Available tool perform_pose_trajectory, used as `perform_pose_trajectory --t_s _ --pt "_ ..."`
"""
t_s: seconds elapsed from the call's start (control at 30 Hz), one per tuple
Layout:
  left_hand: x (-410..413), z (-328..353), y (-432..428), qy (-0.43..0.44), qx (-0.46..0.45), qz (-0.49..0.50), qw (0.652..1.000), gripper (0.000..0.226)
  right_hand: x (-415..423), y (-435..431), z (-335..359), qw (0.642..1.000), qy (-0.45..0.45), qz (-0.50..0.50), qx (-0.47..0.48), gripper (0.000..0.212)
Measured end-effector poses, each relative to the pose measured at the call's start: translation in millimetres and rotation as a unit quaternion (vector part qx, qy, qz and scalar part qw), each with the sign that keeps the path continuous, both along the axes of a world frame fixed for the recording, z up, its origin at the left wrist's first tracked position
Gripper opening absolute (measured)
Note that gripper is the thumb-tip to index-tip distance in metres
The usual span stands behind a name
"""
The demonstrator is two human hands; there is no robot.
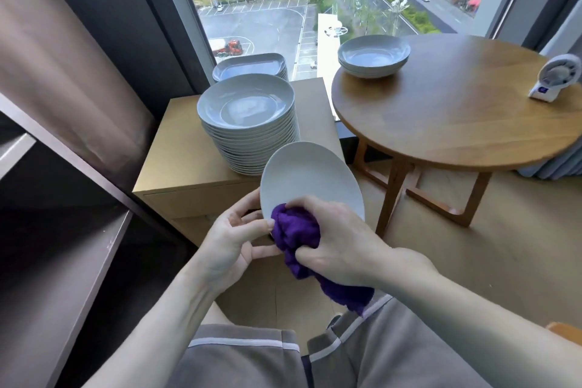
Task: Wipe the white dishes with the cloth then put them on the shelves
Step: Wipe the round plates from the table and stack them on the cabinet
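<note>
Dish (310, 179) mid-wipe, tilted: my left grip (233, 242) pinches its rim, right grip (337, 246) holds cloth (294, 233) bunched against it. Next: finish, then shelf (72, 277).

Glossy ceramic dish (310, 178); fuzzy cloth (296, 235); wood table (466, 110).

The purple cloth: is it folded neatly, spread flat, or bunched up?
Bunched up. The right hand grips the purple cloth as a crumpled wad against the white plate, and a loose end hangs below the hand.
</note>
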State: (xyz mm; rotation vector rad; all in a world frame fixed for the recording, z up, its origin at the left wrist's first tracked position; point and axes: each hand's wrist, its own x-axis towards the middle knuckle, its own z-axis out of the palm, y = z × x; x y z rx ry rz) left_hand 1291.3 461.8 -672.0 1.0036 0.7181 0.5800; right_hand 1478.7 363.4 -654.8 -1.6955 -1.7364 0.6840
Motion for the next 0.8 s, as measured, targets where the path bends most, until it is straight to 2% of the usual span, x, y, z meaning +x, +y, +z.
perform_pose_trajectory --t_s 0.23,0.43,0.53,0.7,0.8 --pt "1 34 11 0.022 0.027 0.024 0.999 0.065 10 25 15 0.998 0.000 0.003 0.067 0.072" --pt "1 63 30 0.015 0.035 0.092 0.995 0.065 37 62 32 0.992 -0.032 -0.066 0.103 0.075" --pt "1 76 42 -0.004 0.021 0.131 0.991 0.068 57 70 41 0.985 -0.014 -0.113 0.133 0.077" --pt "9 92 70 -0.023 0.003 0.189 0.982 0.054 85 73 44 0.962 0.028 -0.195 0.190 0.075" --pt "21 97 91 -0.025 -0.007 0.235 0.972 0.047 89 73 41 0.959 0.035 -0.199 0.198 0.074"
